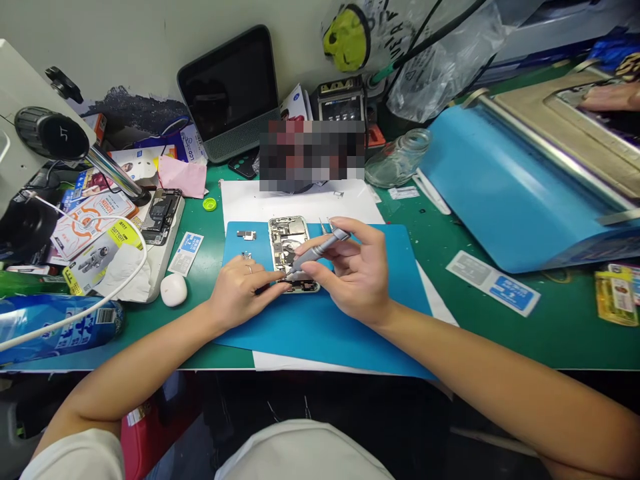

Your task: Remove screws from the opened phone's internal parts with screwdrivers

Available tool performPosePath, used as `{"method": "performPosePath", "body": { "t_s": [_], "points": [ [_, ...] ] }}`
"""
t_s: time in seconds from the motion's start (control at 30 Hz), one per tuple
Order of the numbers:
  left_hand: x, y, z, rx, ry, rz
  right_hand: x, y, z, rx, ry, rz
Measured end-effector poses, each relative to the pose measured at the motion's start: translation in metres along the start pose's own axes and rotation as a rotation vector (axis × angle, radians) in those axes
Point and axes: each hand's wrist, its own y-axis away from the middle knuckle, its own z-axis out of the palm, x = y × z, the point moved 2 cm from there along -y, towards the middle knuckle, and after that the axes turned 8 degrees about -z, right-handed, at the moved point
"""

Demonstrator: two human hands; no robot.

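An opened phone (289,230) with its inner parts showing lies on the blue mat (310,327). My right hand (363,273) is closed around a grey pen-shaped screwdriver (320,252), slanted so its tip reaches down into the lower part of the phone. Two thin pointed metal tips (326,228) show beside its fingers; what they belong to is partly hidden. At the phone's lower left edge, my left hand (245,290) grips with thumb and index finger, close to the screwdriver tip. Small metal phone parts (247,235) rest on the mat left of the phone.
Another opened phone (163,217), boxes and a white earbud case (174,290) crowd the left. Behind stand a dark-screened display (230,87) and a glass jar (400,160). A blue-covered machine (480,187) fills the right, with another person's hand (613,97) at its top.
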Motion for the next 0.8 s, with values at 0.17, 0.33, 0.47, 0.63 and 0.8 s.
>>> {"method": "performPosePath", "body": {
  "t_s": [0.17,0.33,0.47,0.63,0.8],
  "points": [
    [0.0007,-0.0005,0.001,-0.007,-0.011,0.012,0.0008,0.001,0.0006,0.006,0.014,0.022],
    [-0.0002,0.0,0.0024,-0.006,-0.016,0.005,0.0006,0.0007,0.0008,-0.004,0.001,0.01],
    [-0.0006,0.0003,0.0028,0.004,-0.01,0.008,0.0006,0.0006,0.0006,-0.006,0.012,0.026],
    [-0.0013,0.0002,0.0032,-0.018,-0.028,-0.004,0.0001,0.0003,0.0005,-0.016,0.016,0.047],
    [-0.0009,0.0004,0.0029,-0.003,-0.009,0.01,-0.0008,-0.0004,0.0006,-0.016,0.001,0.03]
  ]
}}
